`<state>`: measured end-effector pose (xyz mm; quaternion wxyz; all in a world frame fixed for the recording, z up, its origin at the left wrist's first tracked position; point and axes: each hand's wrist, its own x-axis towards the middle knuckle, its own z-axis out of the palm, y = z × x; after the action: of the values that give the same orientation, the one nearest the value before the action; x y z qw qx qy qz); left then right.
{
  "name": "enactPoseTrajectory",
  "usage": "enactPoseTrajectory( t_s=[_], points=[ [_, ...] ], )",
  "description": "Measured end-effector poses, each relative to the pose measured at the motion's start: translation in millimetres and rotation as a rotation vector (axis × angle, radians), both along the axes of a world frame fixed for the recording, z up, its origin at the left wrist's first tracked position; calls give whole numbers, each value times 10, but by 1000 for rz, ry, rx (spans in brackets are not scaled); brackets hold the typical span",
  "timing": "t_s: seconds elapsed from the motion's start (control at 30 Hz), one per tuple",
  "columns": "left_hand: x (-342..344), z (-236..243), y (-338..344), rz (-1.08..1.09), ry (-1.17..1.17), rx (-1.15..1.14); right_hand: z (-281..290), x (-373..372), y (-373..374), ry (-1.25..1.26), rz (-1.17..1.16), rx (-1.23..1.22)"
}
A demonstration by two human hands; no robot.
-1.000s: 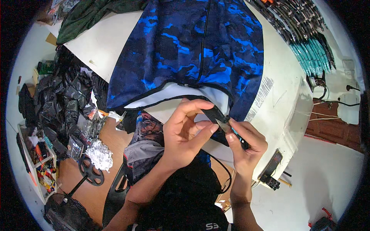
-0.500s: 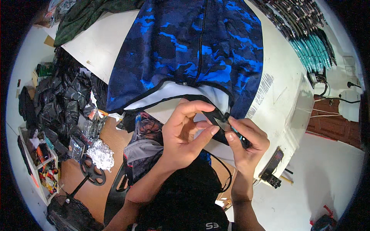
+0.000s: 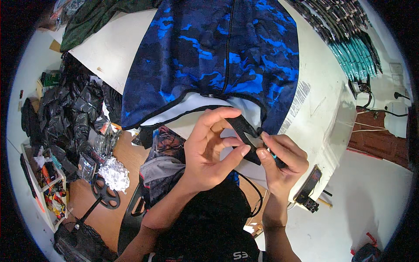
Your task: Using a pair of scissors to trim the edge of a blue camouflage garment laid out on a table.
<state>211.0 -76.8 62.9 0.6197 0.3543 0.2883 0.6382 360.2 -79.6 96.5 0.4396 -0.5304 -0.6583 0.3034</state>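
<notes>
A blue camouflage zip jacket lies spread over the white table, its hem toward me and its white lining showing. My left hand pinches the black hem band between curled fingers and thumb, lifting it near the hem's right end. In my right hand is a pair of thread snips, gripped close to the blades. The metal blades lie against the black band, just beyond my left thumb. My right fingers mostly cover the dark and teal handle.
Dark green cloth lies at the far left. Black plastic bags are heaped left of the table, above a shelf of odds and ends. Packaged goods are stacked at the far right. A dark device sits at the table's right edge.
My right hand has shifted slightly right, and the snips' blades have turned against the band. More of the band shows between my hands. My left hand stays nearly in place.
</notes>
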Motion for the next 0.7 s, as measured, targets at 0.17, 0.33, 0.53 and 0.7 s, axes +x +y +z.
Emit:
enactPoseTrajectory(
  t_s=[0.17,0.33,0.53,0.7],
  points=[
    [-5,-87,-1,71,-14,82,-57,-5,-25,-26,-18,54],
    [39,-77,-15,100,-36,72,-77,-18,-28,-29,-31,86],
    [21,-80,-30,76,-25,78,-49,-20,-7,-20,-4,76],
    [16,-53,-36,75,-34,100,-64,-21,-19,-17,-5,91]
  ],
)
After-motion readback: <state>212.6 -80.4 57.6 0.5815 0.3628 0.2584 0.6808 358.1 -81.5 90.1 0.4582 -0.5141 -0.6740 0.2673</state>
